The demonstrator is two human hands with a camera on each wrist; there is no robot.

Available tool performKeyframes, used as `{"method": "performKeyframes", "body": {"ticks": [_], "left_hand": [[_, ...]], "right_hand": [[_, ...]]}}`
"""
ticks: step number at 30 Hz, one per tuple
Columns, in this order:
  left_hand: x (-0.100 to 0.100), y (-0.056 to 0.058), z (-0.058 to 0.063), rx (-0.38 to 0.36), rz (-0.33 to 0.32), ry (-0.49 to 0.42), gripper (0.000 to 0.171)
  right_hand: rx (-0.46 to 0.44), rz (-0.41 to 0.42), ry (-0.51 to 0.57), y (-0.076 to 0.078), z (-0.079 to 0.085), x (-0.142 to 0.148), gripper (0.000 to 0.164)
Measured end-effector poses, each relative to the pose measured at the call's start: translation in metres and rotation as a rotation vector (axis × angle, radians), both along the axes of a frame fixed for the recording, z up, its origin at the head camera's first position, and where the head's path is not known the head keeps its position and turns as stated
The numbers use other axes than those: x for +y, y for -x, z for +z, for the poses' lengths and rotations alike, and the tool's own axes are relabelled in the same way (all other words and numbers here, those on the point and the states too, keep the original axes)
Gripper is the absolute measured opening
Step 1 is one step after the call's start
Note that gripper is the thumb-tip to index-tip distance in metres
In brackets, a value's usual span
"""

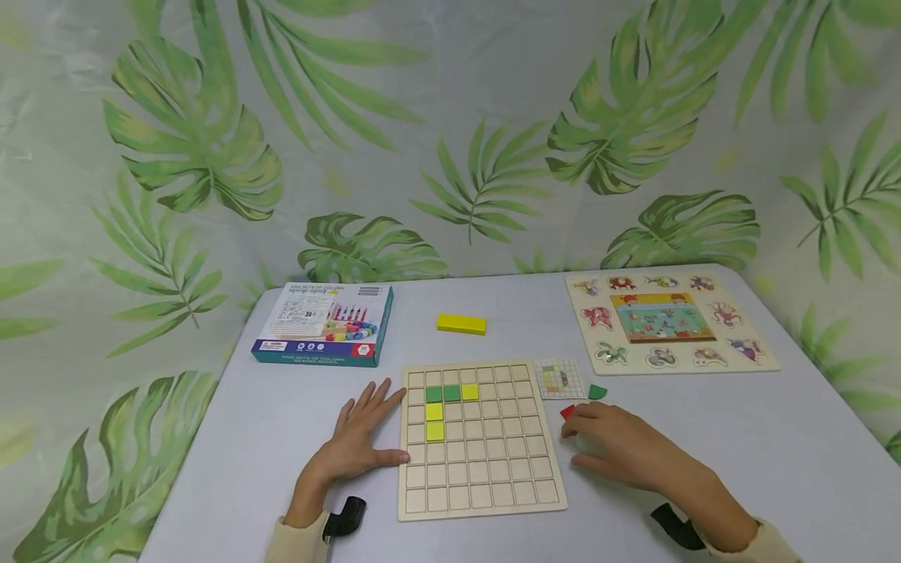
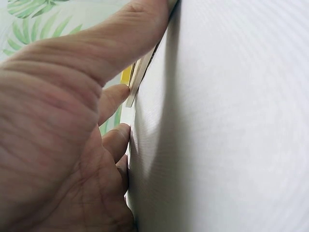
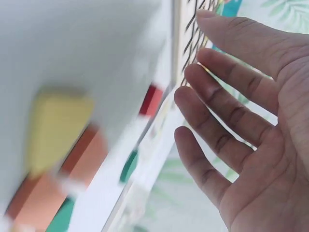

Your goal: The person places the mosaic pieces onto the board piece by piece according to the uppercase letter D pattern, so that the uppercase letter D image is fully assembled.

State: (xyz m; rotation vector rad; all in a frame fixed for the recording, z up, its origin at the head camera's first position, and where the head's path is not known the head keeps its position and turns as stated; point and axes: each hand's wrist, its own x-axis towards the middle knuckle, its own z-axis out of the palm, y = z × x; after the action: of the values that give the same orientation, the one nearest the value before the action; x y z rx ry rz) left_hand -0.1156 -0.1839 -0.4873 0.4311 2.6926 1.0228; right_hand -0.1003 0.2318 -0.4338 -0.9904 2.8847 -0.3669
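Observation:
A square wooden grid board point(image 1: 486, 451) lies flat, with green tiles point(image 1: 443, 393) and yellow tiles point(image 1: 435, 421) in its upper-left cells. Along its left edge my left hand point(image 1: 357, 438) is spread, index finger and thumb touching the edge. To the board's right, my right hand point(image 1: 612, 439) hovers low with fingers slightly bent and apart; the right wrist view shows nothing in it. A red block point(image 3: 151, 100) lies near its fingertips, partly covered in the head view. Beyond is a green rounded piece point(image 1: 597, 392). The right wrist view also shows a blurred yellow piece point(image 3: 58, 128) and orange blocks point(image 3: 84, 157).
A small pattern card point(image 1: 573, 381) lies against the board's upper right. Behind the board sits a yellow bar point(image 1: 461, 324). A boxed toy set point(image 1: 320, 352) is at the back left, and a sea-animal puzzle board point(image 1: 676, 360) at the back right. A leaf-print cloth point(image 1: 493, 102) hangs behind.

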Motion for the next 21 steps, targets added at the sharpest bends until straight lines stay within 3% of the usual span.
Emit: {"method": "performKeyframes", "body": {"ticks": [9,16,21], "left_hand": [[0.000,-0.001,-0.003,0.057,-0.008,-0.026,0.100],[0.001,0.002,0.001,-0.003,0.002,0.007,0.101],[0.000,0.000,-0.001,0.011,-0.003,0.007,0.100]], "right_hand": [[-0.053,-0.113,-0.024,-0.010,0.005,0.040,0.025],[-0.084,-0.176,-0.016,-0.012,0.003,0.066,0.027],[-0.133,-0.232,-0.044,-0.014,-0.001,0.083,0.038]]}}
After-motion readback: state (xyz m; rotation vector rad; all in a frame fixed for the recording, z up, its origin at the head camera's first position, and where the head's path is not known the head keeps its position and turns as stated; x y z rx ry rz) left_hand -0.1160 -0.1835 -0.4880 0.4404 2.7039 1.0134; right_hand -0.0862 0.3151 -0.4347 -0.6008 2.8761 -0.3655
